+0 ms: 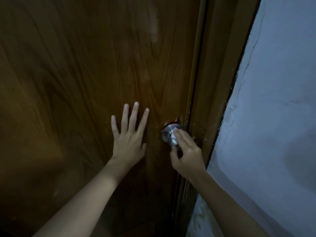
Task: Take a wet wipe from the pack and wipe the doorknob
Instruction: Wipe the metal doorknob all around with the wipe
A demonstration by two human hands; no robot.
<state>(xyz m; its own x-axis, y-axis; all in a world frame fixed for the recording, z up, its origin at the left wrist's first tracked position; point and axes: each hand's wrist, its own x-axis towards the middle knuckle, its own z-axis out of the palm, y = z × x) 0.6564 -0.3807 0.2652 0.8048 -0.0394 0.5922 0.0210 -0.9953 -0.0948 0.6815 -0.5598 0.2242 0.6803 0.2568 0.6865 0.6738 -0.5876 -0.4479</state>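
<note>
Pressing a white wet wipe (174,134) against the steel doorknob (169,135), right hand (186,153) closed around it; left hand (129,134) splayed flat on brown door (85,74), just left.

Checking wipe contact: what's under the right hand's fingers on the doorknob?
A small white wet wipe shows under the right hand, pressed against the metal doorknob. The rest of the wipe and the knob's right side are covered by the fingers.

Right hand (187,154) presses white wet wipe (174,135) onto metal doorknob (168,135), fingers curled round it. Left hand (130,134) flat on wooden door (85,74), just left of knob, fingers spread.
</note>
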